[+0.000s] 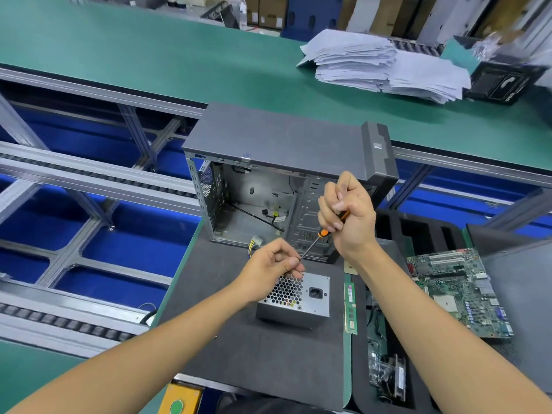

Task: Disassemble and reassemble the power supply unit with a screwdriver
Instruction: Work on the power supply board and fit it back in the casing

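Both my hands on the screwdriver, tip down at the PSU on the table.

My left hand (pixel 273 261) pinches the lower shaft of the screwdriver (pixel 313 245), fingers (pixel 291 265) curled together just above the top edge of the PSU (pixel 298 300). The PSU sits on the dark mat (pixel 239 354) in front of me, its honeycomb grille and power socket facing up toward me. Behind it stands the open case (pixel 268 162), a yellow-wired plug lying at its mouth. My right hand (pixel 348 216) is higher, fingers clamped round the orange-and-black handle. Right of the PSU a RAM stick (pixel 350 306) lies on the table, and further right a motherboard (pixel 460 292).
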The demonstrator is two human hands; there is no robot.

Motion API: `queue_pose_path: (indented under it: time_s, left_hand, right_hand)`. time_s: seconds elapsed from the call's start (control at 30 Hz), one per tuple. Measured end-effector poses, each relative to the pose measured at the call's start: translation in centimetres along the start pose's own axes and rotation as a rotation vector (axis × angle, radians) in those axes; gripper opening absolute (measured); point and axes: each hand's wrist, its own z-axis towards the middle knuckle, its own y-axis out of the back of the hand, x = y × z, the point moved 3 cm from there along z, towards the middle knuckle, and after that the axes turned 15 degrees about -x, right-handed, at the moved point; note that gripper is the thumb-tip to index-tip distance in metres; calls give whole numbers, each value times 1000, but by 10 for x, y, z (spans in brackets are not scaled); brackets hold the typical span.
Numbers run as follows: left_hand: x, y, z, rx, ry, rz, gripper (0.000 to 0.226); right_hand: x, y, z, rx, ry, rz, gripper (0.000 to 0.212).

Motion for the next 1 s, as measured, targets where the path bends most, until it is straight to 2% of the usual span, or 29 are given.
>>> queue_pose_path:
  time_s: [0.3,0.5,0.63,0.73,0.8,0.93,1.0]
  left_hand:
    - [4,-1,5,13,63,43,5]
    - [13,-12,4,-191,315,-290,14]
    - [14,-19,4,-213,358,-335,16]
    - [12,-16,6,-241,304,-281,15]
    - [10,-12,7,-259,220,-216,15]
    - [13,2,10,-368,224,-309,15]
    - [13,10,12,-369,188,-295,12]
  right_hand:
    - [-5,3,3,-38,50,14,20]
    - [-4,10,1,-121,175,99,22]
    - [-4,12,0,-112,233,50,23]
    - [-4,11,-2,-99,252,-132,16]
    - [0,12,-3,-92,298,-368,4]
    - [11,22,0,21,456,-1149,7]
    - [13,26,2,93,299,-1133,10]
